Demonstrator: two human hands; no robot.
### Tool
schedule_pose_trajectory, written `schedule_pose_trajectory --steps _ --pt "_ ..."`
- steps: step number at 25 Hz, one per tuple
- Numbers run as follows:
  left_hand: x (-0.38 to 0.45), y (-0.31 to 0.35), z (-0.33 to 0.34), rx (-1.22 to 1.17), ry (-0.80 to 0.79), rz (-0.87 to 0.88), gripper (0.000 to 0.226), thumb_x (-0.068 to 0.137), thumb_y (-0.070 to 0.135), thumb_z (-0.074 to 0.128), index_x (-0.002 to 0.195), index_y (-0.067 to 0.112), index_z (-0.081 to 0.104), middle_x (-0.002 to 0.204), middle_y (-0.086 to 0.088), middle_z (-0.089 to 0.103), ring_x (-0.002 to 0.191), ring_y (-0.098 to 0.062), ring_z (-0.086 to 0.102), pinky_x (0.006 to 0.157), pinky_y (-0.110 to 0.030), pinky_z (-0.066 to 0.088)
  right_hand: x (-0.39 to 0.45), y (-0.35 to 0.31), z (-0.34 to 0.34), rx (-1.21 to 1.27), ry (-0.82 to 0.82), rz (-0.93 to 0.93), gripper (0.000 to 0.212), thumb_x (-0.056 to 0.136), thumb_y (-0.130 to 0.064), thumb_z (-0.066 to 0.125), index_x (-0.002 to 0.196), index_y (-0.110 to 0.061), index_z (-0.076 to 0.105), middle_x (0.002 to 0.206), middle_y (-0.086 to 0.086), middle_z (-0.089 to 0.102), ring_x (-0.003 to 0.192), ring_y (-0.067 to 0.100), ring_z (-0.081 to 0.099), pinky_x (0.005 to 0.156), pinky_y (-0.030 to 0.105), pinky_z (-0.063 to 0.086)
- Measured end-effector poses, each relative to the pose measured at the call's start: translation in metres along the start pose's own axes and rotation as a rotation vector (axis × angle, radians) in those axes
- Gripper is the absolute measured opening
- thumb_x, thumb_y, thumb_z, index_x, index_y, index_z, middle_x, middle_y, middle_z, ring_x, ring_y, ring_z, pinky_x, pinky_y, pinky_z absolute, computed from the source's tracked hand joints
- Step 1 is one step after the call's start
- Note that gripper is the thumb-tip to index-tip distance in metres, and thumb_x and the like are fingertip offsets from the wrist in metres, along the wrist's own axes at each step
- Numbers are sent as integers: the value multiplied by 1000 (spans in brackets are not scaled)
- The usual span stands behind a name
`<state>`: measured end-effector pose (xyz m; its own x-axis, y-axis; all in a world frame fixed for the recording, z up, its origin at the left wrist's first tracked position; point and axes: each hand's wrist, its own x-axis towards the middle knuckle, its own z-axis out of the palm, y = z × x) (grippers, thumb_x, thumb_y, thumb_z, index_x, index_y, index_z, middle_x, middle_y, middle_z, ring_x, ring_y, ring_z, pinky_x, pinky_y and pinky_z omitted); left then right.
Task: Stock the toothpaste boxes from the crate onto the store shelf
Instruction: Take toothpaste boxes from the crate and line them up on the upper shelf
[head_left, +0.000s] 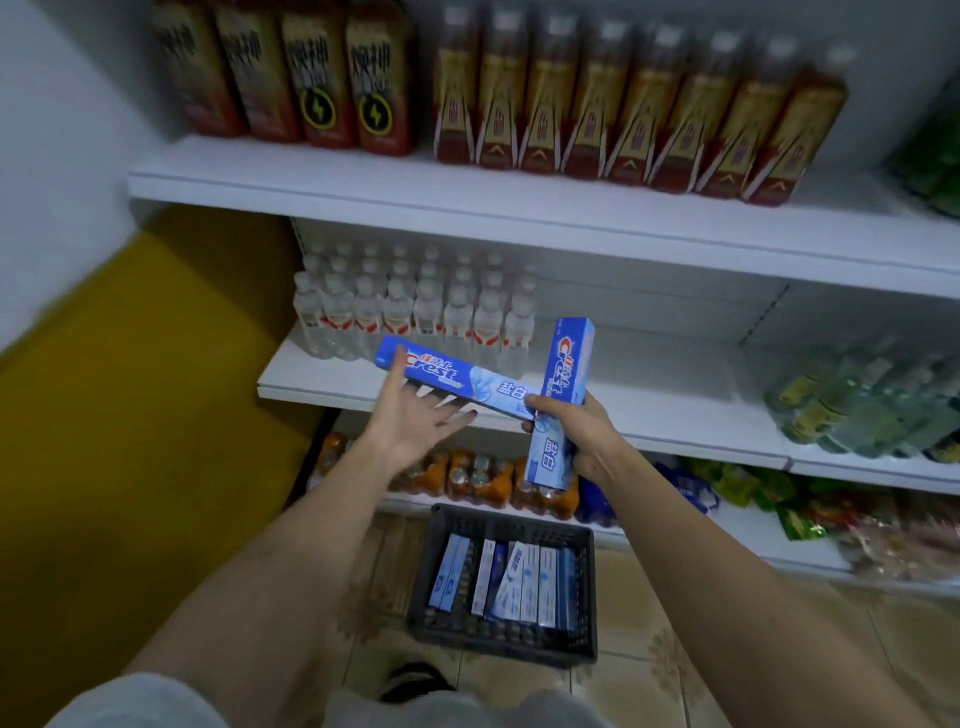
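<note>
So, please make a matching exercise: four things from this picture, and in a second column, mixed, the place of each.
Things:
1. upright blue toothpaste box
2. dark plastic crate
3. clear water bottles
4. red-and-gold drink bottles

Places:
A. top shelf
B. floor
C. middle shelf, at the left
D. right hand

Pairs: 1-D, 2-B, 3-C, 4-A

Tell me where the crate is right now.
In the head view, the black crate sits on the tiled floor, low and centre, below the bottom shelf, with toothpaste boxes inside.
</note>
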<state>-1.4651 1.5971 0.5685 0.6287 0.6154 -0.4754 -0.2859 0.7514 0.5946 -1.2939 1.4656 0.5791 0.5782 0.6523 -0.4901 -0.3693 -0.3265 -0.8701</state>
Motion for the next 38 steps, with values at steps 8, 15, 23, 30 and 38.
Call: schedule_pose_trajectory --steps 8,15,23,30,38 --pt "-85 100 29 742 33 -6 70 79 66 58 125 12 63 123 -16 67 113 -30 62 88 -45 53 -48 -50 -40 -22 -156 -67 41 78 -15 80 111 -9 57 87 11 71 61 20 68 59 31 57" --pt "-120 139 113 1525 -198 -355 65 78 55 74 131 20 58 123 -12 68 111 -31 65 101 -50 47 -86 -99 -24 -22 -228 -241 45 75 -10 81 112 -10 55 99 15 71 73 25 67 64 34 58" --pt "-145 169 139 1739 -266 -232 49 79 48 76 119 21 64 99 -8 71 80 -22 64 71 -34 56 -128 -144 12 -124 -181 -309 37 76 -17 82 104 -13 58 96 9 73 78 21 67 64 31 56" --pt "-200 254 129 1763 -223 -27 54 73 54 78 117 24 66 104 -9 73 81 -20 67 73 -33 55 -175 -203 76 -24 -179 -260 20 88 -17 63 100 -5 53 77 12 63 63 21 61 62 32 55" --pt "-228 332 123 1633 -167 213 57 77 41 78 123 15 57 98 -10 73 71 -21 66 67 -34 57 -187 -253 131 647 -309 -310 39 98 -44 52 125 -16 49 103 13 65 60 27 73 63 44 59"
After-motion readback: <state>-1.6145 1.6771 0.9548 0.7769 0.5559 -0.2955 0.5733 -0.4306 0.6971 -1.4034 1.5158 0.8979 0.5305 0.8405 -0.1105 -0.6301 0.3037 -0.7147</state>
